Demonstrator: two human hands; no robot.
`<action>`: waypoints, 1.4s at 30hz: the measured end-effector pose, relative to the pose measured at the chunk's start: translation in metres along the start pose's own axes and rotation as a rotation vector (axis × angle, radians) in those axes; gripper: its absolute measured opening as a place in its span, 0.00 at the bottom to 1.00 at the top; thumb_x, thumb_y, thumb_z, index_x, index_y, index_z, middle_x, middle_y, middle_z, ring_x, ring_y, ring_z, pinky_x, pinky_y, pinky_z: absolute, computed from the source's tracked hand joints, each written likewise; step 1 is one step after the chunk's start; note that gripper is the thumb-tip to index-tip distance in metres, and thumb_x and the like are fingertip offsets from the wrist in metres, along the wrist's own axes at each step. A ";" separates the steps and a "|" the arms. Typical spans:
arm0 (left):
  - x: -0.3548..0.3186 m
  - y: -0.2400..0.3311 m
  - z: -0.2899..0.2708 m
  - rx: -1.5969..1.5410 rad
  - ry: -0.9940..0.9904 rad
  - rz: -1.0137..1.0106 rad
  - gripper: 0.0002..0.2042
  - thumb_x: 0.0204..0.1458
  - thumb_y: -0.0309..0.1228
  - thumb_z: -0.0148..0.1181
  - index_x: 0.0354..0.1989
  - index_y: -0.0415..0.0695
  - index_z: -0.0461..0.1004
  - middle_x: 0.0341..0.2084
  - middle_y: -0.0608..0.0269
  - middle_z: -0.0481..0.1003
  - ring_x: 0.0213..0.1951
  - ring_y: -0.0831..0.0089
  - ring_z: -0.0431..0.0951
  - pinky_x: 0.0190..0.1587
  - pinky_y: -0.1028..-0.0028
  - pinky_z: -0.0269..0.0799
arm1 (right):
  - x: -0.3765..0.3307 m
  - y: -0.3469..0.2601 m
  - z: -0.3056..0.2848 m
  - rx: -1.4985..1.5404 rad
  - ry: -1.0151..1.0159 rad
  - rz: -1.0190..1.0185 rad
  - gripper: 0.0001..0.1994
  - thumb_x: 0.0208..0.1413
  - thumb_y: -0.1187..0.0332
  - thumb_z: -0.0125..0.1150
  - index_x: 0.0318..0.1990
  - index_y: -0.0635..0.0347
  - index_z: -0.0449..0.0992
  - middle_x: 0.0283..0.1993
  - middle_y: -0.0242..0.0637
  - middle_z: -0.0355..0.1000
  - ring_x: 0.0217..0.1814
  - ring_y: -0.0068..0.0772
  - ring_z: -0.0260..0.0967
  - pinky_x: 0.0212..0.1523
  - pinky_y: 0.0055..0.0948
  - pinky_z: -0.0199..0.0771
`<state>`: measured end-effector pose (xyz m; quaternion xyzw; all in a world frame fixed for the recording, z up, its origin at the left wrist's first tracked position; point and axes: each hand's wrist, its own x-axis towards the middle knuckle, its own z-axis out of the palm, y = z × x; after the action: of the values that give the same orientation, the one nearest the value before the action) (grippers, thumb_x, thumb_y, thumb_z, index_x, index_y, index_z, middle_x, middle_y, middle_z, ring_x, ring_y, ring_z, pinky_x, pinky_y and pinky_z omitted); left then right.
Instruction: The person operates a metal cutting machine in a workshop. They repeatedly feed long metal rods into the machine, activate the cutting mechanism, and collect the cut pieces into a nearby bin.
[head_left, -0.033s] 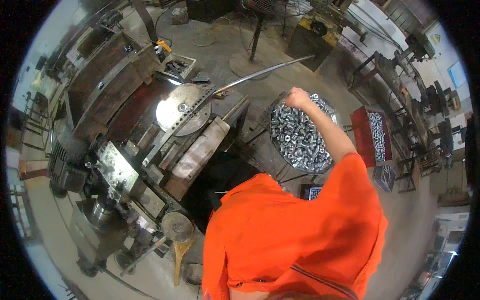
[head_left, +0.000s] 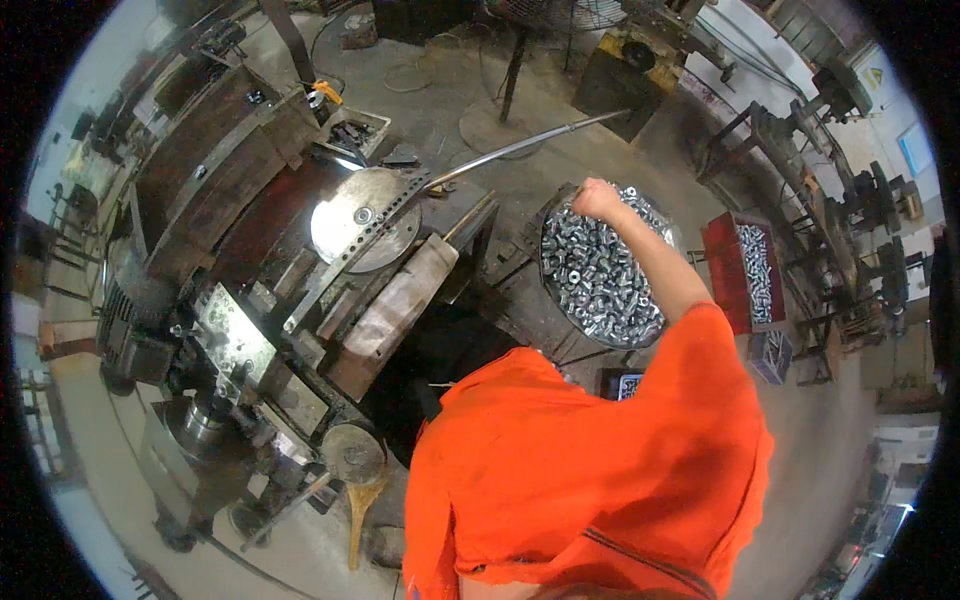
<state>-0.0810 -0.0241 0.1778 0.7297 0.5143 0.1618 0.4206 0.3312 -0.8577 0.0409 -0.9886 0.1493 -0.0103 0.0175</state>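
One right hand point(head_left: 598, 199) fisted at the far rim of the round basin point(head_left: 556, 205) of shiny nuts point(head_left: 600, 280) (grip contents hidden), left hand unseen

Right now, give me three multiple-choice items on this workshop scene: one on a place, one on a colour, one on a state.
1. Where is the right hand?
A. at the far edge of the round tray of metal parts
B. on the round steel disc
C. on the red crate

2. What colour is the shirt?
A. blue
B. orange
C. white

3. How is the red crate?
A. empty
B. upside down
C. holding shiny metal parts

Answers: 1 A, the hand sits on the pile's far rim. 2 B, the cloth is bright orange. 3 C, silver pieces show inside it.
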 end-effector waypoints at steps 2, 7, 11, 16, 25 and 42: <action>-0.006 0.019 0.003 0.030 -0.016 0.011 0.20 0.54 0.35 0.50 0.51 0.33 0.64 0.39 0.47 0.72 0.41 0.56 0.73 0.46 0.60 0.68 | 0.017 0.022 0.038 -0.039 -0.255 -0.157 0.14 0.39 0.62 0.53 0.30 0.62 0.77 0.37 0.48 0.73 0.44 0.44 0.71 0.46 0.35 0.70; -0.006 0.047 -0.003 0.088 -0.058 0.044 0.22 0.56 0.37 0.48 0.54 0.36 0.61 0.42 0.48 0.72 0.44 0.55 0.73 0.50 0.59 0.66 | 0.036 0.022 0.063 -0.125 -0.369 -0.059 0.21 0.38 0.61 0.54 0.41 0.62 0.75 0.49 0.48 0.69 0.51 0.42 0.67 0.51 0.33 0.67; -0.010 0.067 -0.001 0.095 -0.076 0.073 0.23 0.57 0.39 0.46 0.57 0.37 0.59 0.45 0.48 0.71 0.47 0.54 0.72 0.53 0.58 0.64 | 0.023 0.017 0.025 0.022 -0.348 0.101 0.19 0.38 0.61 0.53 0.39 0.60 0.76 0.47 0.47 0.71 0.52 0.42 0.66 0.55 0.38 0.64; 0.060 -0.040 -0.052 -0.097 -0.176 0.037 0.24 0.53 0.36 0.55 0.54 0.34 0.61 0.43 0.51 0.71 0.40 0.68 0.73 0.43 0.75 0.69 | 0.035 -0.004 0.019 -0.277 -0.563 -0.252 0.20 0.42 0.60 0.51 0.41 0.60 0.75 0.50 0.45 0.69 0.55 0.41 0.64 0.62 0.40 0.52; -0.003 -0.089 -0.037 0.304 0.018 -0.028 0.23 0.54 0.39 0.50 0.52 0.32 0.64 0.38 0.51 0.72 0.38 0.68 0.74 0.39 0.73 0.70 | 0.028 0.041 0.026 0.469 -0.057 -0.190 0.10 0.42 0.67 0.55 0.33 0.58 0.76 0.32 0.44 0.73 0.37 0.41 0.70 0.33 0.38 0.69; -0.080 -0.117 0.019 0.005 0.239 0.039 0.24 0.59 0.44 0.41 0.24 0.34 0.70 0.14 0.57 0.71 0.17 0.71 0.72 0.24 0.72 0.67 | -0.132 -0.467 -0.169 1.136 -0.436 -1.532 0.18 0.27 0.77 0.44 0.27 0.61 0.80 0.29 0.45 0.75 0.35 0.37 0.73 0.39 0.27 0.71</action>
<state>-0.1742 -0.0898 0.0911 0.7161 0.5468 0.2546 0.3512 0.3384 -0.3786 0.2258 -0.6426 -0.5670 0.0936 0.5067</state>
